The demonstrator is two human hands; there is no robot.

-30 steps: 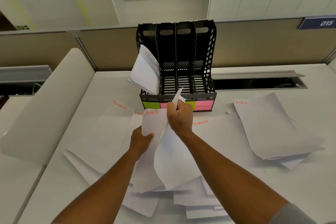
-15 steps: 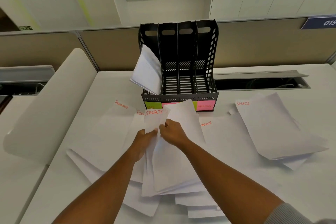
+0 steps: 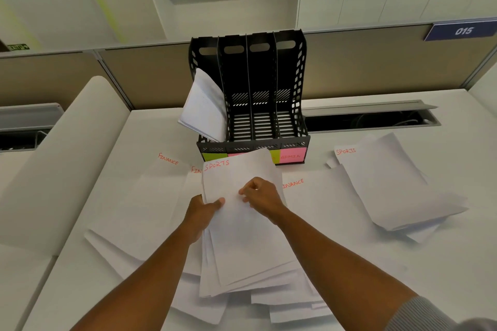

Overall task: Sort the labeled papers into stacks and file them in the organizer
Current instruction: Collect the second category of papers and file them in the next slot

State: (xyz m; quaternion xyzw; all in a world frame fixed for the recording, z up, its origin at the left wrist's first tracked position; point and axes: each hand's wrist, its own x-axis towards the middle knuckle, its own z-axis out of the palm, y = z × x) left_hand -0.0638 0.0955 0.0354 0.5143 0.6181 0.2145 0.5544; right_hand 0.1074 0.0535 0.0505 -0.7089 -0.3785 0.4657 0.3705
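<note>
A stack of white sheets labeled SPORTS point(image 3: 242, 236) lies in front of me on the desk. My left hand point(image 3: 203, 212) grips its left edge, thumb on top. My right hand point(image 3: 262, 196) pinches the top sheet near the middle. Behind stands the black four-slot organizer point(image 3: 250, 94) with green and pink labels on its front; a bundle of papers point(image 3: 203, 110) leans out of its leftmost slot. Sheets labeled FINANCE point(image 3: 150, 196) lie left and right of the held stack. Another SPORTS pile point(image 3: 392, 183) sits at the right.
More loose sheets point(image 3: 290, 309) spread under the held stack near the front edge. A cable trough point(image 3: 376, 118) opens in the desk behind the right pile. A curved white partition point(image 3: 53, 158) runs along the left. Tan divider panels close the back.
My right hand has lowered the sheet it held up and laid it flat on the SPORTS stack. Both hands now sit together at the stack's upper part.
</note>
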